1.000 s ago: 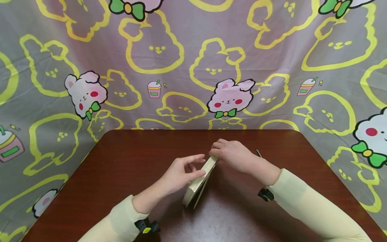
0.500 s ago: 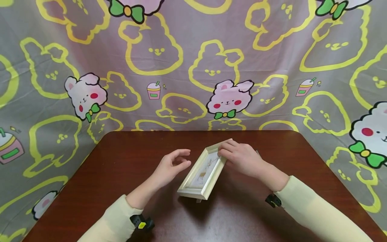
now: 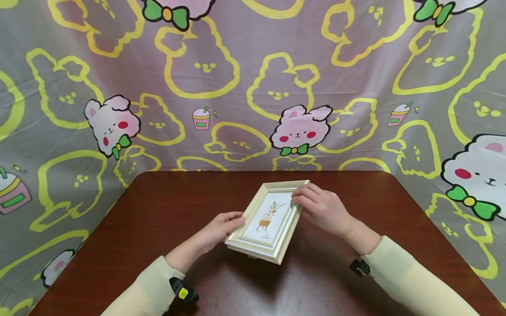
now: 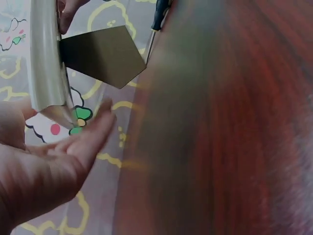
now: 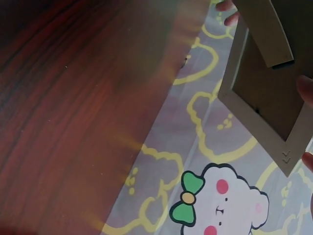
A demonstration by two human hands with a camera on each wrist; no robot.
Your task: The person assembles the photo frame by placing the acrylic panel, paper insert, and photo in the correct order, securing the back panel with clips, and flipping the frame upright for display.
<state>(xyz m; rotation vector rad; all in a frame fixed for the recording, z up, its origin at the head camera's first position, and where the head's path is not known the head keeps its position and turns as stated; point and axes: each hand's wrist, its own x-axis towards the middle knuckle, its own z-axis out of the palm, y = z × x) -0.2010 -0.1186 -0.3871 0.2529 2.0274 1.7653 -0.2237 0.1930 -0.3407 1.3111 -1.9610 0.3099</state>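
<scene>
A cream picture frame [image 3: 257, 250] is tilted above the table in the head view. Its front faces up and shows a small drawing of a plant in a pot with legs. My right hand [image 3: 326, 210] grips its upper right edge. At the left edge, my left hand [image 3: 217, 230] holds it with the thumb over the rim; the left wrist view shows some fingers [image 4: 95, 129] fairly straight beneath. The brown stand [image 4: 105, 56] juts from the back in the left wrist view. In the right wrist view the brown backing [image 5: 264, 93] shows.
The dark red-brown wooden table [image 3: 166, 197] lies below. What looks like a screwdriver [image 4: 160, 14] with a dark handle lies farther off in the left wrist view. A curtain [image 3: 237, 66] with cartoon bunnies hangs around the back and sides.
The picture frame has turned from edge-on to face up, with my right hand keeping its grip. My left hand let go, drew back left, then came to the left edge again.
</scene>
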